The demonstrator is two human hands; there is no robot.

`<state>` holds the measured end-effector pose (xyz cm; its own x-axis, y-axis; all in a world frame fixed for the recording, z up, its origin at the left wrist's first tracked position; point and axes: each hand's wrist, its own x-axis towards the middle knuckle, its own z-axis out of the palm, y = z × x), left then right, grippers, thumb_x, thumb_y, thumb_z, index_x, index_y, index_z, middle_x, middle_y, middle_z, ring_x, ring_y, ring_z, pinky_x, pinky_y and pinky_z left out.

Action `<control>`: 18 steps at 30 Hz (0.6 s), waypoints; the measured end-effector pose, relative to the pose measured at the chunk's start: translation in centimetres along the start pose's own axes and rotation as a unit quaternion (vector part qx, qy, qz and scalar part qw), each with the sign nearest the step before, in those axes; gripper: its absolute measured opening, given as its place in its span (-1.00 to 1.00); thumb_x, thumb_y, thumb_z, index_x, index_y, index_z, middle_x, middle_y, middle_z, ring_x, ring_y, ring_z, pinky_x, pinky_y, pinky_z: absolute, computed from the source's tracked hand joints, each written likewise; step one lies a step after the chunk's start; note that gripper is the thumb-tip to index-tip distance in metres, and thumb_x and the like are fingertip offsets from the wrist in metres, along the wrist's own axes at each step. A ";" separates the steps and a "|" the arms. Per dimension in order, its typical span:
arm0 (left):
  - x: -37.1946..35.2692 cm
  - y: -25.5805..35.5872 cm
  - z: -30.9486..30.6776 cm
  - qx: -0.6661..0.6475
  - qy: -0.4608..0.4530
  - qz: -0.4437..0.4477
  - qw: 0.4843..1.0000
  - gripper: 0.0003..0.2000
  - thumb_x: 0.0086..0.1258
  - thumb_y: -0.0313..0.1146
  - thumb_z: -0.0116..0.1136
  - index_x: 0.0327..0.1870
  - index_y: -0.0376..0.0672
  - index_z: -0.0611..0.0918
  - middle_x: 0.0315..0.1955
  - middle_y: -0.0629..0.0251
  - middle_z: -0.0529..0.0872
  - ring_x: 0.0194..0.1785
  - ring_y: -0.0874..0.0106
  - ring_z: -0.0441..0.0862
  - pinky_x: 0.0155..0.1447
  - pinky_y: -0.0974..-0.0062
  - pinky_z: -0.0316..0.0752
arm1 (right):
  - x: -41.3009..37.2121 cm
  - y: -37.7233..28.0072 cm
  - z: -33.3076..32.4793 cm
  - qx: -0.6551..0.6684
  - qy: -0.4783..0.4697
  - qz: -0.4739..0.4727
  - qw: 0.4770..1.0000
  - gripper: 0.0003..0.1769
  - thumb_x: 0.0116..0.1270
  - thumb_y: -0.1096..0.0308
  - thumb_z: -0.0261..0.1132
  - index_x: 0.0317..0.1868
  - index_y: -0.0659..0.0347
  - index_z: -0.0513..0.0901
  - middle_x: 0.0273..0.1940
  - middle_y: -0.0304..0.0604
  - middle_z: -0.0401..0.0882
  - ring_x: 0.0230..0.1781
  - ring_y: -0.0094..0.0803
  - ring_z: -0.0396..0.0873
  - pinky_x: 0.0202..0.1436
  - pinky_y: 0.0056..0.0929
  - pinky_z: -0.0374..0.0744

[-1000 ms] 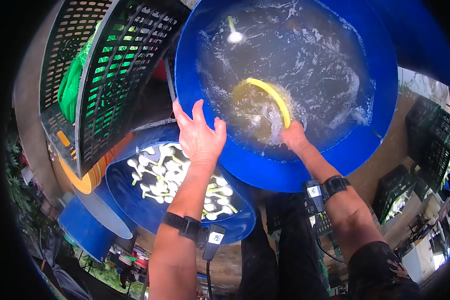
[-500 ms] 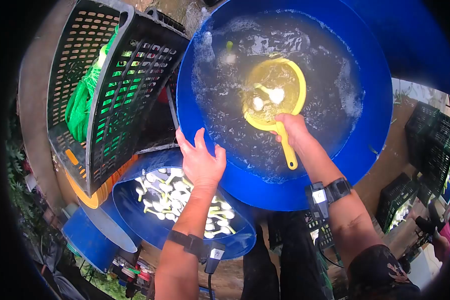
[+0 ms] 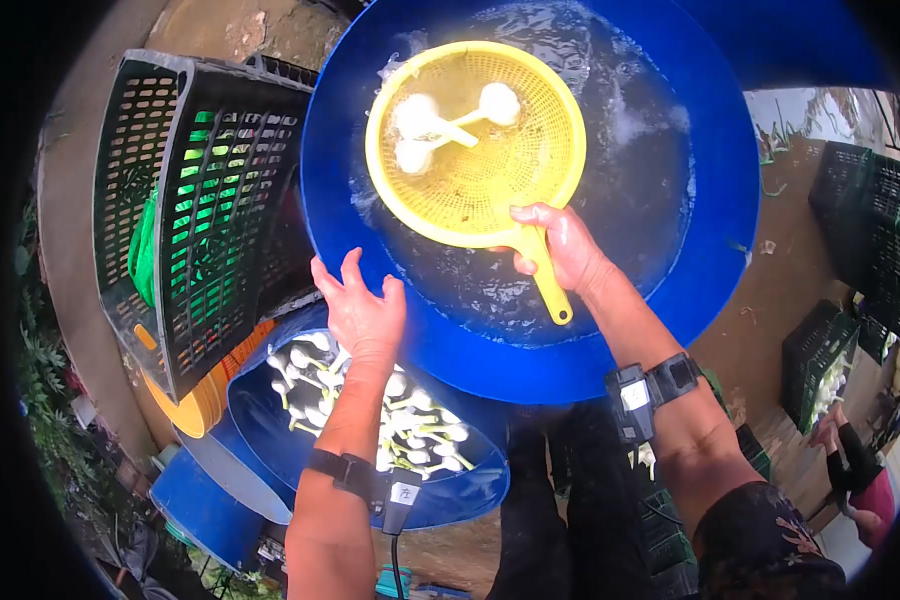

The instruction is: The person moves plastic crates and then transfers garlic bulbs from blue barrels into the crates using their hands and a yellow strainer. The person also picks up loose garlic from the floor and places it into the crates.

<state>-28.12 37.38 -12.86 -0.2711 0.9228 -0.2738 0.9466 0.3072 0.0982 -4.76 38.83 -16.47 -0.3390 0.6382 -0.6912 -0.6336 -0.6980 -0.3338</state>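
My right hand (image 3: 567,248) is closed around the handle of a yellow strainer (image 3: 515,185). A few white bulbs with short pale stems (image 3: 498,103), like garlic, lie in its mesh bowl. Beneath the strainer is water (image 3: 630,230) in a large round blue tub (image 3: 530,378). My left hand (image 3: 358,312), fingers spread and holding nothing, is at the tub's near left rim. Under my left forearm, many more white bulbs (image 3: 420,425) with green stems fill part of a smaller blue tub (image 3: 485,490).
A black plastic crate (image 3: 232,190) with green netting (image 3: 143,250) inside stands tilted at the left, above an orange-yellow basket (image 3: 202,400). Dark crates (image 3: 820,355) stand on the ground at the right. Another person's arm (image 3: 850,460) shows at the right edge.
The strainer has risen out of the water toward the camera and moved left, bulbs inside. A floating bulb at the tub's left is no longer visible there. My left hand stays open by the rim.
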 end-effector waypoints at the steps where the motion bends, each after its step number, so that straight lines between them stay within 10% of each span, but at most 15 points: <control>1: -0.1 -0.1 0.3 0.006 0.017 0.012 1.000 -0.45 0.03 -0.16 0.12 0.14 -0.01 0.42 0.29 -0.07 0.09 0.00 0.01 0.54 0.00 0.22 0.48 | -2.7 -0.2 -0.2 0.014 0.001 -0.015 1.000 -0.60 0.22 0.37 0.13 0.07 0.28 0.37 -0.20 -0.04 0.52 -0.46 -0.39 0.51 -0.69 -0.55 0.40; 6: -0.7 -1.1 1.0 0.014 0.034 0.039 0.999 -0.44 0.04 -0.13 0.11 0.16 0.01 0.42 0.29 -0.07 0.12 0.12 0.00 0.45 0.10 0.19 0.41 | -21.3 0.7 -2.4 0.027 0.056 -0.121 0.991 -0.51 0.14 0.48 0.22 0.10 0.28 0.30 -0.21 -0.09 0.48 -0.52 -0.43 0.45 -0.69 -0.51 0.40; 10: 0.0 -4.9 2.8 -0.001 0.089 0.115 0.989 -0.47 0.09 -0.26 0.10 0.15 -0.19 0.41 0.29 -0.03 0.17 0.24 0.08 0.31 0.27 0.27 0.25 | -40.1 5.5 -5.3 -0.072 0.315 -0.168 0.931 -0.51 0.07 0.43 0.25 0.02 0.38 0.35 -0.38 -0.10 0.51 -0.70 -0.54 0.37 -0.70 -0.61 0.36; 13: -5.3 -1.6 -0.9 -0.011 0.049 0.193 0.980 -0.55 0.14 -0.36 0.06 0.10 -0.26 0.44 0.22 0.01 0.28 0.26 0.13 0.28 0.30 0.29 0.20 | -50.0 11.1 -7.9 -0.216 0.521 -0.174 0.807 -0.78 0.12 0.45 0.24 -0.23 0.38 0.52 -0.48 -0.23 0.51 -0.65 -0.58 0.41 -0.62 -0.59 0.40; 14: -7.2 -0.1 -1.5 -0.059 0.027 0.215 0.974 -0.58 0.15 -0.38 0.05 0.09 -0.26 0.45 0.19 0.02 0.32 0.25 0.13 0.30 0.30 0.28 0.21 | -52.1 12.9 -9.4 -0.335 0.557 -0.152 0.744 -0.45 0.08 0.51 0.22 0.12 0.45 0.33 -0.21 -0.01 0.61 -0.23 -0.20 0.61 -0.15 -0.33 0.55; 18: -16.2 8.4 -1.4 -0.175 -0.077 0.329 0.925 -0.58 0.09 -0.63 0.03 0.05 -0.25 0.47 0.07 0.07 0.44 0.13 0.16 0.43 0.17 0.31 0.36 | -53.2 19.3 -14.4 -0.484 0.660 -0.054 0.572 -0.26 0.07 0.52 0.19 0.29 0.34 0.09 -0.04 0.16 0.49 -0.04 0.07 0.48 -0.07 -0.21 0.50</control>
<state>-16.01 25.35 -6.21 0.3967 0.9008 -0.1763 0.7766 -0.2270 0.5877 11.06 -13.28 4.64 0.8906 0.3404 -0.3018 0.2984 -0.9378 -0.1773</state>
